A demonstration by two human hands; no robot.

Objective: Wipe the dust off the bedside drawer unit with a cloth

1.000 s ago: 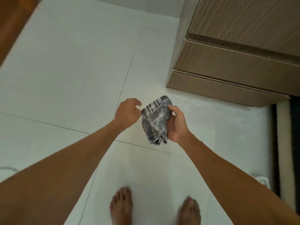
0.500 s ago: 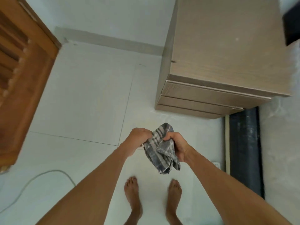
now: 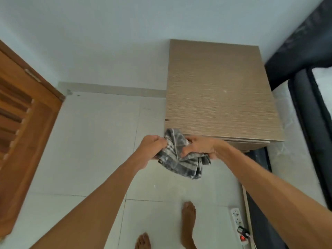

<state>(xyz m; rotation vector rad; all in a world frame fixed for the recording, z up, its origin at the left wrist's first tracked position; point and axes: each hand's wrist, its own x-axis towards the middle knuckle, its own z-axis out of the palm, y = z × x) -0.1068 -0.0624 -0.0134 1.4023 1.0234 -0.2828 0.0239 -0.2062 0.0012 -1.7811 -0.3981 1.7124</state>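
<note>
A grey checked cloth [image 3: 177, 159] hangs bunched between both hands, just in front of the near left corner of the bedside drawer unit [image 3: 219, 90]. My left hand [image 3: 152, 145] grips the cloth's left side with curled fingers. My right hand [image 3: 199, 147] holds its right side, fingers curled round the fabric. The unit is light wood grain; its flat top fills the upper middle and the drawer fronts show only as a thin strip at its near edge. The cloth's upper fold overlaps the unit's front corner; whether it touches is unclear.
A wooden louvred door [image 3: 21, 123] stands at the left. A dark bed frame [image 3: 309, 97] runs along the right of the unit. A white power strip [image 3: 239, 225] with a red switch lies on the tiled floor at the lower right. My bare feet [image 3: 187, 221] stand below the hands.
The view has tilted up, and the unit's whole top is now in sight. Both hands have risen with the cloth to the unit's front corner, and the left hand has taken hold of the cloth.
</note>
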